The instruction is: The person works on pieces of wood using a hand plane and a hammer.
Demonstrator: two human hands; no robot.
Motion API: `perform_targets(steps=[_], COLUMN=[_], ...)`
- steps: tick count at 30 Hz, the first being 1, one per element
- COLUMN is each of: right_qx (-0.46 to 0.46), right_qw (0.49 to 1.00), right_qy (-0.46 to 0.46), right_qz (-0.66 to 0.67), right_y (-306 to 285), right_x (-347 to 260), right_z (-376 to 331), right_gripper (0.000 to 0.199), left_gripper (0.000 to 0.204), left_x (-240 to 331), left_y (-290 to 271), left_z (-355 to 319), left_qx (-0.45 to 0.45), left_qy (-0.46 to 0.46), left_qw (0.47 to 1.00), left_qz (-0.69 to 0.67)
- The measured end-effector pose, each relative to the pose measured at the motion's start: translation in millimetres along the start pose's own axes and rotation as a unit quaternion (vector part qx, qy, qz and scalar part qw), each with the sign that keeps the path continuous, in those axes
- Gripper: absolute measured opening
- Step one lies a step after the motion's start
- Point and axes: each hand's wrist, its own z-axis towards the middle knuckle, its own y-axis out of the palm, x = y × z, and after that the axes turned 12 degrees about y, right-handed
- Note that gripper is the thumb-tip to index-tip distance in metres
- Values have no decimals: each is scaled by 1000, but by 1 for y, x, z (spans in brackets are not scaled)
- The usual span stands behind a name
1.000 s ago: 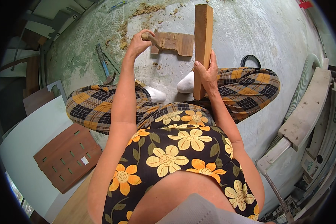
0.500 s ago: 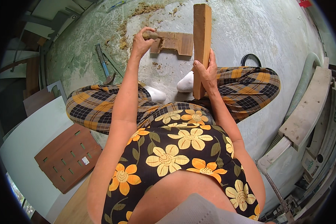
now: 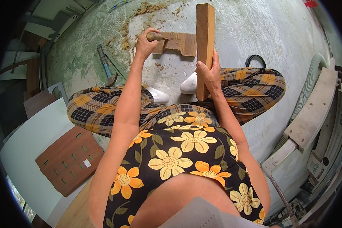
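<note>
I sit cross-legged on a worn green floor [image 3: 254,26]. My right hand [image 3: 209,74] grips a long wooden plank [image 3: 205,34] and holds it upright between my knees. My left hand [image 3: 145,41] is closed around the wooden handle of a tool [image 3: 155,36], held out over a notched flat wooden piece [image 3: 178,42] that lies on the floor just left of the plank. The tool's working end is hidden behind the hand and the wood.
A hammer [image 3: 106,70] lies on the floor to my left. Sawdust [image 3: 148,9] is piled ahead. A brown slotted panel [image 3: 70,161] rests on a white board [image 3: 30,152] at lower left. A black ring [image 3: 255,60], a ribbed hose [image 3: 311,81] and a machine [image 3: 323,125] stand to the right.
My left hand has moved with the tool's handle, from raised above the notched piece down and toward it. The right hand keeps the plank upright in the same place.
</note>
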Motion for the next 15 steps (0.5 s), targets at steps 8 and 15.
perform_targets(steps=[8, 15], right_qx=[-2, -6], right_qw=[1000, 1000], right_qy=[1, 5], right_qz=[11, 11], right_y=[-3, -1], right_x=[1, -3], right_z=[1, 0], right_gripper=[76, 75], left_gripper=[34, 34], left_x=[16, 9], left_y=[-2, -1], left_z=[3, 1], left_qx=[-11, 7], left_qy=[-53, -11], left_qw=[999, 1000], left_qz=[-4, 19])
